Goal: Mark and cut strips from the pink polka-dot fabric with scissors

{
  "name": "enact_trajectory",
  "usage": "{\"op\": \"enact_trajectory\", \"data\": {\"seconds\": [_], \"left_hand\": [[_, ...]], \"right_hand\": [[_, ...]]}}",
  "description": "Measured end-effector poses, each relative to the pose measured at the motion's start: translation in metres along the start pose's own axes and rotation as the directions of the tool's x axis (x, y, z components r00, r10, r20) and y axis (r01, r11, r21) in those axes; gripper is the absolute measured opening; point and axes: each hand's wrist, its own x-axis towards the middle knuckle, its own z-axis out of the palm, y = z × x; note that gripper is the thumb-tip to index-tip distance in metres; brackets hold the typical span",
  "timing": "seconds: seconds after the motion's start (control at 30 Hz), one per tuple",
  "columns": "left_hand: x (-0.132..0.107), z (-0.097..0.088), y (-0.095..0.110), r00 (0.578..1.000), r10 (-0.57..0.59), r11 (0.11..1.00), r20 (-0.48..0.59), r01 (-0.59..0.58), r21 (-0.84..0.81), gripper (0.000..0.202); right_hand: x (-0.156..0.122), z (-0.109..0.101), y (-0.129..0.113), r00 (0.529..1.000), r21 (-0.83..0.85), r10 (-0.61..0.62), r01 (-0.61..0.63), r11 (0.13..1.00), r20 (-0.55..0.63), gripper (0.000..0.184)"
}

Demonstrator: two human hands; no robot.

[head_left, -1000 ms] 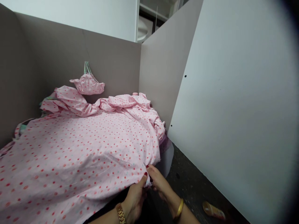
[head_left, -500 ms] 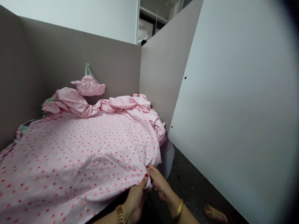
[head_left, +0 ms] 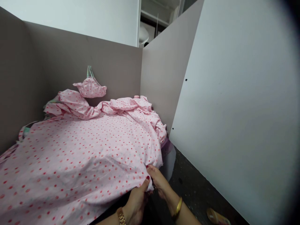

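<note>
Left hand (head_left: pixel 137 200), right hand (head_left: pixel 159 183): pinching 1 corner of cloth (head_left: pixel 82 156). Could slip free if tugged, given shallow grip.

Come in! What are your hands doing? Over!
Left hand, right hand: both pinch the pink dotted cloth at its near corner. Cloth bunched at the back. White panel close on the right.

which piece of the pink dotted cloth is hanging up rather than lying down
The small piece hanging by green straps on the back panel; the bunched pieces and the spread sheet lie below it.
</note>
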Motion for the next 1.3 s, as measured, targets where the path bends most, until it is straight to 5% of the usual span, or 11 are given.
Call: {"op": "enact_trajectory", "data": {"seconds": [1.3], "left_hand": [[-0.006, 0.005, 0.007, 1.0, 0.009, 1.0, -0.017, -0.008, 0.025, 0.043]], "right_hand": [[0.013, 0.013, -0.007, 0.999, 0.056, 0.009, -0.011, 0.998, 0.039, 0.037]]}}
